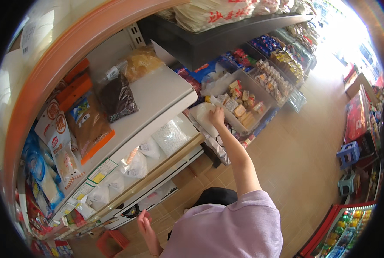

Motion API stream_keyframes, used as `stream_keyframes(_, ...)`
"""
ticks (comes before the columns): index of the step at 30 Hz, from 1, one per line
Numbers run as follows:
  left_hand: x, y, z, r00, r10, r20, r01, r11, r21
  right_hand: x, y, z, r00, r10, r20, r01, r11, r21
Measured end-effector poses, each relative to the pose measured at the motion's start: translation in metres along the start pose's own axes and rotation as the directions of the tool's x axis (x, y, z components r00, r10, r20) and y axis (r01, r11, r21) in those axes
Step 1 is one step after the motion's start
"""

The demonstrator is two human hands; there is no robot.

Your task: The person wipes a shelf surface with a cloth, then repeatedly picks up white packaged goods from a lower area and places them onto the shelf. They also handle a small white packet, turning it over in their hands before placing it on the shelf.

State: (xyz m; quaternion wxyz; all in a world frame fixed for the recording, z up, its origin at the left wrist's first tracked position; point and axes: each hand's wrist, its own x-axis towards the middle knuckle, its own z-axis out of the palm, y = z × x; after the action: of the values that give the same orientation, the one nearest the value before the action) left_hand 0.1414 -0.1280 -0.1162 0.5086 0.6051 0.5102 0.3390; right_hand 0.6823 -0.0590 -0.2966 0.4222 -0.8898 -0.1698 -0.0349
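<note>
My right hand reaches out with bent fingers on a filled white plastic bag, at the near side of a grey plastic bin. Small wrapped snacks lie inside that bin. Low by the shelf front, my left hand holds nothing and its fingers are partly spread. Clear bags of white grains and other white bags rest on the lower shelf beside me. My right fingertips are partly hidden against the bag.
On the upper white shelf are a dark bag, a brown packet and a yellowish bag. A black shelf juts out above. Red drinks cooler and plastic stools stand across the tiled aisle.
</note>
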Motion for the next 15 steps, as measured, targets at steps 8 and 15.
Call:
stream_keyframes(8,-0.042,-0.027,0.004,0.935,-0.216,-0.281,0.195,0.976,-0.101,0.036,0.024,0.033,0.977,0.009,0.214,0.031,0.982,-0.185)
stream_keyframes(15,-0.047,-0.017,0.027,0.937,0.082,-0.339,-0.065,0.996,0.061,0.081,0.083,0.033,0.944,-0.145,0.296,0.101,0.982,0.160)
